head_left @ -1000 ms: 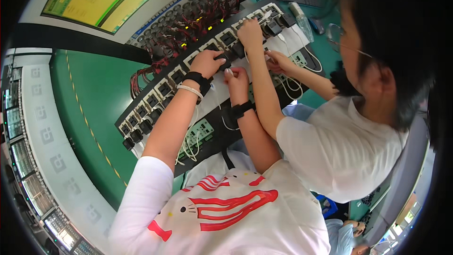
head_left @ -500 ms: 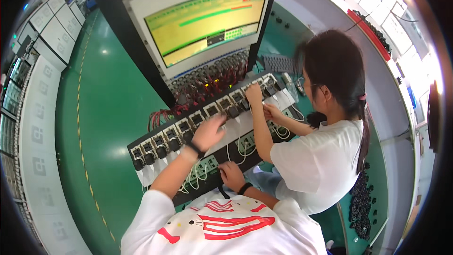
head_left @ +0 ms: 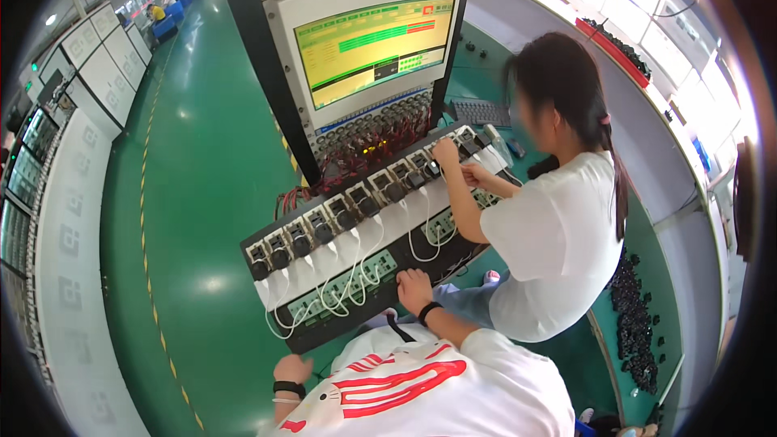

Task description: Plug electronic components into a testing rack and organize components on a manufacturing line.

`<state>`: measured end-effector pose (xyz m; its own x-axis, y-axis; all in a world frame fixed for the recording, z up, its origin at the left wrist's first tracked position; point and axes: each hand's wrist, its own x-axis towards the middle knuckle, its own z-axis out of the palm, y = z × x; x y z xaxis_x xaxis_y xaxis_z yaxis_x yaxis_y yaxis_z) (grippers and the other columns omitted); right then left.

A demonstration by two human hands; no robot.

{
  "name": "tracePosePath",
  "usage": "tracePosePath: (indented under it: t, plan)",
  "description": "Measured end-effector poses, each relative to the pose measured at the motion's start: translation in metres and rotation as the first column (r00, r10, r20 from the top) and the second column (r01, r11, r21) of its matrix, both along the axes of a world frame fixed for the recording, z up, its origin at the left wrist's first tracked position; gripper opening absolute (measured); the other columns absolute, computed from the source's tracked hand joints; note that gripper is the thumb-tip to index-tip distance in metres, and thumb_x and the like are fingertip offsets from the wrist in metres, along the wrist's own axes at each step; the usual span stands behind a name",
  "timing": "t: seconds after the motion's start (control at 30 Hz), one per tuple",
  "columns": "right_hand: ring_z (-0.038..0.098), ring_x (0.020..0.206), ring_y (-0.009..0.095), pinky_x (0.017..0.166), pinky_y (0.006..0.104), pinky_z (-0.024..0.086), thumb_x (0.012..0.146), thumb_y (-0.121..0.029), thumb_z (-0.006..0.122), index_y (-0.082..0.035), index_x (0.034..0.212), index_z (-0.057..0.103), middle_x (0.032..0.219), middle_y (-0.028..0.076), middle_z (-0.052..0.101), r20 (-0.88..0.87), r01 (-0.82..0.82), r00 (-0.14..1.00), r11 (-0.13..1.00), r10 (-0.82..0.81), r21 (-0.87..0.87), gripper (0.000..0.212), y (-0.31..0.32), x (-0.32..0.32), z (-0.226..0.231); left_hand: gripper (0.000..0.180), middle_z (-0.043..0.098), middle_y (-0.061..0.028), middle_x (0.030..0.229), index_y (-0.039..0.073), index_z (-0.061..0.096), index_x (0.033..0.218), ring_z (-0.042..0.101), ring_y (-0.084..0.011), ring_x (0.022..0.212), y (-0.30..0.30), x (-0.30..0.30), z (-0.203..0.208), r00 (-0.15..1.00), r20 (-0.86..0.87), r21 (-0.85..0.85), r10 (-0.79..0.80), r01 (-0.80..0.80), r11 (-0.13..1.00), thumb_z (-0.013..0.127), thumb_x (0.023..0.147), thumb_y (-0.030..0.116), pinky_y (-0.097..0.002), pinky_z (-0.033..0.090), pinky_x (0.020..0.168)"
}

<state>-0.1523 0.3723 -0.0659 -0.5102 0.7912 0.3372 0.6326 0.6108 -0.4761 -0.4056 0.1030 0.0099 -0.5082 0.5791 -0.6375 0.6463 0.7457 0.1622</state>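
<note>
Along the sloping test rack (head_left: 271, 283) runs a row of white-framed sockets, with black power adapters (head_left: 322, 232) seated in them. White cables (head_left: 350, 271) hang from the adapters to green circuit boards (head_left: 376, 267) on the lower strip. My right hand (head_left: 414, 290) rests on the rack's near edge, fingers loosely bent and apart, holding nothing that shows. Low beside my body and clear of the rack is my left hand (head_left: 293, 369); its fingers are blurred and partly hidden. On the right, a co-worker's hand (head_left: 445, 152) touches an adapter at the row's far end.
Behind the rack stands a cabinet with a lit screen (head_left: 376, 48) and bundled dark red wires (head_left: 372, 137). The co-worker (head_left: 550, 251) is close on my right. A keyboard (head_left: 479, 112) lies beyond, and a heap of black parts (head_left: 634, 324) lies at far right.
My left hand has moved from above the middle of the socket row back toward my body. My right hand stays on the near edge. The view has shifted; the co-worker still works at the right end.
</note>
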Motion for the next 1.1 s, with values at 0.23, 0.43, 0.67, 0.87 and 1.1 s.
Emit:
tracePosePath:
  t: [0.23,0.43,0.67,0.87,1.1]
  plan:
    - [0.064,0.077,0.032,0.071,0.0395,0.05,0.083,-0.035,0.06,-0.001,0.091,0.065,0.082,0.017,0.067,0.172,-0.291,0.836,0.688,0.52,-0.664,0.035,0.02,0.011,0.09,0.068,0.065,-0.0283,0.088,-0.007,0.068,0.082,0.063,-0.0413,0.09,-0.001,-0.007,-0.003,0.939,-0.064,0.19,0.337,-0.32,0.928,0.066,0.07,0.059,-0.0475,0.048,0.081]
    - [0.059,0.082,0.03,0.073,0.0362,0.048,0.08,-0.005,0.058,0.001,0.097,0.06,0.092,0.013,0.061,-0.42,-0.673,0.648,0.736,0.635,0.073,0.018,-0.067,0.068,0.377,0.093,0.057,-0.0294,0.118,-0.012,0.052,0.12,0.058,-0.0398,0.108,0.005,-0.004,-0.052,0.961,-0.019,0.091,0.277,-0.274,0.957,0.072,0.065,0.06,-0.0423,0.047,0.093]
    - [0.056,0.078,0.021,0.062,0.0316,0.044,0.08,-0.017,0.061,-0.008,0.086,0.064,0.088,0.006,0.059,-0.458,-0.911,0.111,0.274,0.882,0.308,0.011,-0.13,0.113,0.456,0.133,0.045,-0.0318,0.131,-0.01,-0.001,0.144,0.048,-0.0366,0.123,0.019,0.017,-0.1,0.837,-0.022,0.158,0.547,-0.538,0.828,0.081,0.06,0.054,-0.042,0.044,0.098]
    - [0.053,0.073,0.018,0.058,0.0306,0.041,0.082,-0.017,0.057,-0.009,0.077,0.057,0.079,0.001,0.051,-0.59,-0.779,-0.126,0.289,0.797,0.556,0.009,-0.161,0.133,0.45,0.149,0.013,-0.0302,0.148,-0.006,-0.001,0.145,0.021,-0.0401,0.138,0.011,0.013,-0.135,0.703,0.086,0.442,0.706,-0.662,0.605,0.085,0.045,0.063,-0.0448,0.029,0.111]
    - [0.051,0.062,0.016,0.054,0.0272,0.042,0.075,-0.008,0.059,-0.005,0.075,0.061,0.075,0.003,0.053,-0.483,-0.551,0.243,0.529,0.841,0.645,0.003,-0.187,0.147,0.433,0.142,0.02,-0.0227,0.151,0.008,-0.005,0.149,0.025,-0.0357,0.138,0.043,0.001,-0.136,0.558,-0.012,0.206,0.83,-0.811,0.548,0.084,0.051,0.06,-0.0438,0.022,0.114]
